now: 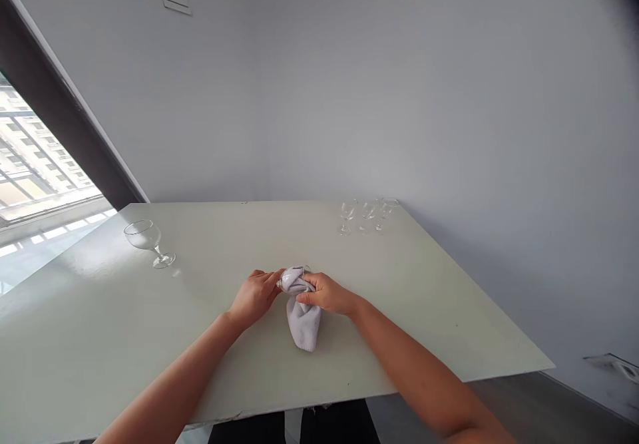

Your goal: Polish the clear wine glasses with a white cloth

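Observation:
Above the middle of the table's near half, a wine glass (pixel 292 280) lies on its side between my hands, a pale cloth stuffed in its bowl. My left hand (pixel 256 296) is closed round the base and stem end, its fingers partly hidden. At the rim, my right hand (pixel 324 293) pinches the light lilac-white cloth (pixel 304 327), with some fingers hidden inside or behind the glass. The cloth's loose end hangs down toward the near edge.
One wine glass (pixel 144 234) stands alone at the table's left. Three more stemmed glasses, including the nearest-left glass (pixel 347 215), stand in a row at the far right corner. The pale glossy table (pixel 239 231) meets grey walls behind; a window (pixel 37 151) is at left.

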Available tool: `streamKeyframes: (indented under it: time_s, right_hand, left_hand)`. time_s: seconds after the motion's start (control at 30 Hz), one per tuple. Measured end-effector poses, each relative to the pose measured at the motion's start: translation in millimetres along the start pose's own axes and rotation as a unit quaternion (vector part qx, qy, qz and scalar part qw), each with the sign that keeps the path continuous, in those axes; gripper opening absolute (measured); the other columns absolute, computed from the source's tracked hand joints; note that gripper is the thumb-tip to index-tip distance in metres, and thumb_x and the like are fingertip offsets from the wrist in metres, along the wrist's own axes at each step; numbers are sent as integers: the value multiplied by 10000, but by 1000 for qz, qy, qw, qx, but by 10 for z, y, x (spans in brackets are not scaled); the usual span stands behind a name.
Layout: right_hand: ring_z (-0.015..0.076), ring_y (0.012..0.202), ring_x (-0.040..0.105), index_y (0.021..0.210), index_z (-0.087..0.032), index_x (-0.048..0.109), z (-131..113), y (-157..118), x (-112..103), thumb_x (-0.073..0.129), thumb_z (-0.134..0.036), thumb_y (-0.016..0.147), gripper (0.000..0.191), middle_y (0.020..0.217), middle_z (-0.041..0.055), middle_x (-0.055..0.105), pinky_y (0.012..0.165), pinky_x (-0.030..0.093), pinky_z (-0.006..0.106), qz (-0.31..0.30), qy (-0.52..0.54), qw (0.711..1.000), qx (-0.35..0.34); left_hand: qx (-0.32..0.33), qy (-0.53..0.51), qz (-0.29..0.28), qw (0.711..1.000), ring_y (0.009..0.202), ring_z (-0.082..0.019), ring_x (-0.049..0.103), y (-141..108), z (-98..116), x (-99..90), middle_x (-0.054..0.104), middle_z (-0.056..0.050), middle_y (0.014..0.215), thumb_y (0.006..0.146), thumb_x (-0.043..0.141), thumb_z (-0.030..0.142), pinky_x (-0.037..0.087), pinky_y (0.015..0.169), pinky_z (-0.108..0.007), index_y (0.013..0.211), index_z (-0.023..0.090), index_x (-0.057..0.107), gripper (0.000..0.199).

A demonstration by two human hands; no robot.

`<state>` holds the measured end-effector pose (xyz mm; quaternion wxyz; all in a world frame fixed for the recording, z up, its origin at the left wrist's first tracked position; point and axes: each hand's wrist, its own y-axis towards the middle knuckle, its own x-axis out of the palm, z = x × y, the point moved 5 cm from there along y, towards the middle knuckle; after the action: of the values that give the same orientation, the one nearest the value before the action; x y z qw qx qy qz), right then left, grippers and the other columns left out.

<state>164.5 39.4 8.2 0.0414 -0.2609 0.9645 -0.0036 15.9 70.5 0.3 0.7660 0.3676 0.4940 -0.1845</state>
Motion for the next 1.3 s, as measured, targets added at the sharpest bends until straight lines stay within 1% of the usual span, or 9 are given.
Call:
streamKeyframes:
  time_s: [0.27,0.37,0.53,0.7,0.8,0.97,1.13,1.2,1.3]
  right_hand:
    - [119,634,470,993,-173,596,-79,-28,-66,666,-411,667,410,738,15,534,595,378,246,35,180,983,11]
    - [137,700,475,953,-190,621,-185,-131,-34,694,-385,635,380,752,1,542,640,376,259,-37,51,998,7]
    - [127,674,448,787,-175,642,-164,-128,87,704,-349,632,241,683,-21,508,620,344,250,-70,22,997,-14]
    - [116,616,456,826,-177,632,35,41,31,729,-332,607,285,687,-9,519,591,364,249,96,246,964,16]
    - [124,627,473,870,-195,623,65,62,33,707,-371,627,311,722,2,537,611,389,263,109,311,944,28]
    - [117,666,459,910,-187,628,-69,-28,98,715,-348,630,335,723,-16,523,614,349,243,-2,118,993,-9]
    - [113,699,459,917,-184,633,34,-41,245,707,-333,641,322,742,-26,532,642,337,236,-82,20,996,-3]
    - [109,673,458,878,-170,635,100,12,251,722,-336,621,318,713,-26,532,621,337,233,-40,66,997,3]
    - [96,591,442,825,-160,630,179,94,191,744,-363,580,337,660,-24,527,565,331,229,63,228,971,28]
  left_hand:
    - [-34,1,25,999,703,-157,551,60,66,-203,628,-57,767,851,432,388,402,701,-298,1185,214,507,384]
    - [-96,-178,-99,974,606,-118,518,41,38,-253,592,3,688,799,476,462,399,574,-237,1155,249,524,417]
    - [-139,-382,-340,848,467,-102,469,-52,50,-331,586,-21,635,752,486,523,317,407,-214,889,184,624,391]
    - [-112,-65,-87,988,812,-215,565,69,103,-560,625,-86,866,792,486,423,414,732,-356,1114,233,544,378]
    - [-47,95,8,994,831,-242,557,59,264,-581,610,-96,757,803,497,386,326,862,-437,1033,196,584,311]
    - [-84,-40,-104,990,509,-143,498,3,47,-512,519,8,502,777,459,540,384,625,-292,732,231,608,346]
    - [-113,-291,-362,878,447,-115,461,-181,-69,-414,543,-2,516,781,422,559,340,448,-236,620,193,577,428]
    - [-111,-227,-315,915,511,-137,517,-175,-94,-449,589,-13,592,810,400,528,378,489,-250,792,202,613,390]
    - [-63,5,-97,993,748,-188,581,-113,-48,-601,639,-55,811,857,389,412,421,707,-337,1072,230,558,328]
